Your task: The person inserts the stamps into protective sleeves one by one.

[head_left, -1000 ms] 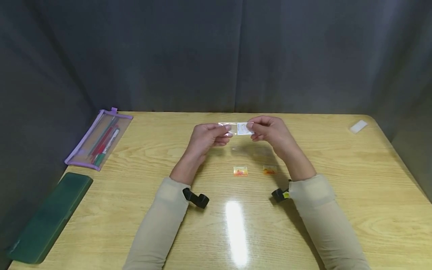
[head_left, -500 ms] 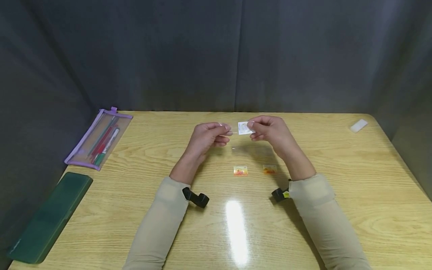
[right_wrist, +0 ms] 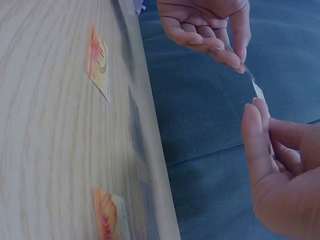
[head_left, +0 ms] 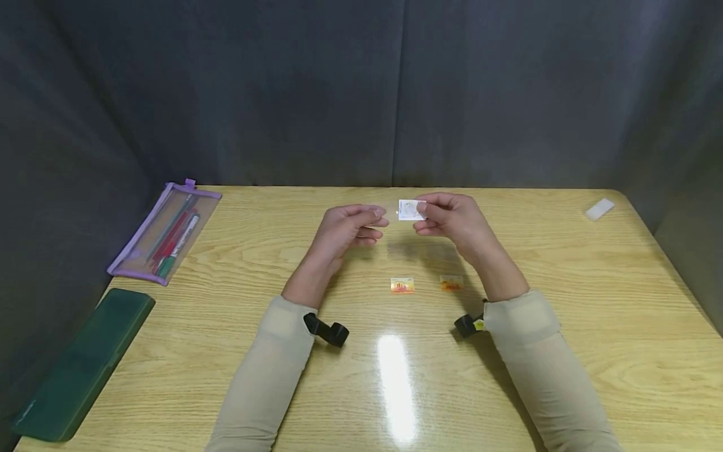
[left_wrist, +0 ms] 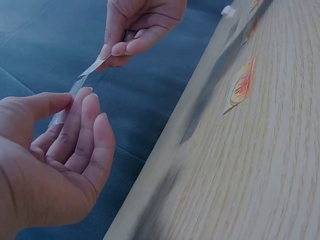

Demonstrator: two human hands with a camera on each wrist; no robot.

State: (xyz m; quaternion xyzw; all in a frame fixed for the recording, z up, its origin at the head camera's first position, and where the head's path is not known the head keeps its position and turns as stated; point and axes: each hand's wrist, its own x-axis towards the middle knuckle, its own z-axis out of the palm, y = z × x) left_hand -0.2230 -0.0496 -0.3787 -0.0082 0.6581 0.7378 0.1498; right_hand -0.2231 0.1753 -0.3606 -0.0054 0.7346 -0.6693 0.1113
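Note:
Between thumb and fingers my right hand (head_left: 449,216) pinches a small white stamp (head_left: 408,209), pale side toward the head camera. My left hand (head_left: 350,226) pinches a clear plastic sleeve (left_wrist: 76,92), its thumb against the index finger and the other fingers loosely bent. The sleeve barely shows in the head view. In both wrist views its far end meets the stamp's edge, above the table's back edge. Nearer me on the table lie two orange-and-yellow stamps with toothed edges, a left stamp (head_left: 402,285) and a right stamp (head_left: 451,283).
Clear strips (left_wrist: 210,92) lie flat behind the two stamps. At the left are a purple-edged mesh pouch (head_left: 169,232) holding pens and a dark green case (head_left: 85,364). A white block (head_left: 600,209) sits at the far right. Dark curtains (head_left: 282,94) hang behind the table.
The sleeve, seen flat beside the white stamp a second ago, has turned until it hardly shows in the head view. The stamp has risen slightly in my right hand.

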